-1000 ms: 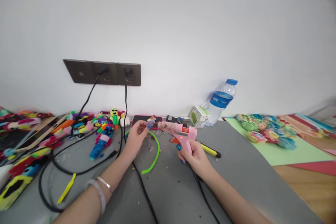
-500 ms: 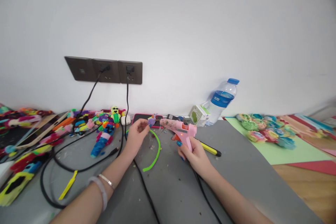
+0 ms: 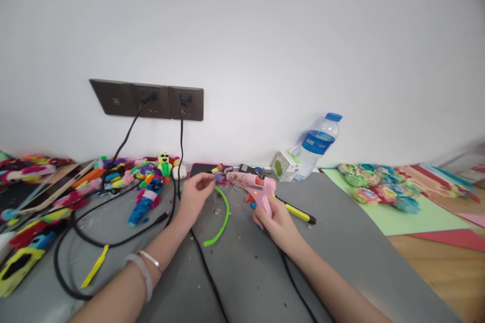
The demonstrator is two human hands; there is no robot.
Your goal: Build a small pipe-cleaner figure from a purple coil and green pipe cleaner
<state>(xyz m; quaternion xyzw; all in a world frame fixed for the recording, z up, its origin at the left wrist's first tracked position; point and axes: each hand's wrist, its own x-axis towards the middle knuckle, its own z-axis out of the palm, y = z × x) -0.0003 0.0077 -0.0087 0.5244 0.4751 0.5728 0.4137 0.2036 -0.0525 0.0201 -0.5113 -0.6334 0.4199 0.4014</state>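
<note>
My right hand is wrapped round the handle of a pink glue gun, its nozzle pointing left. Between the fingertips of my left hand is a small purple fuzzy piece, with some orange and other colours at its top. The nozzle meets or nearly meets this piece; I cannot tell whether they touch. Below them a bright green pipe cleaner lies curved on the grey table. A yellow box cutter rests just behind my right hand.
Black cables loop over the left side from the wall sockets. Colourful pipe-cleaner figures crowd the left. A small box and a tilted water bottle stand by the wall. Paper flowers lie on green paper at right.
The glue gun has moved slightly left, bringing its nozzle closer to the purple piece. The whole view has shifted a little; both hands keep their holds.
</note>
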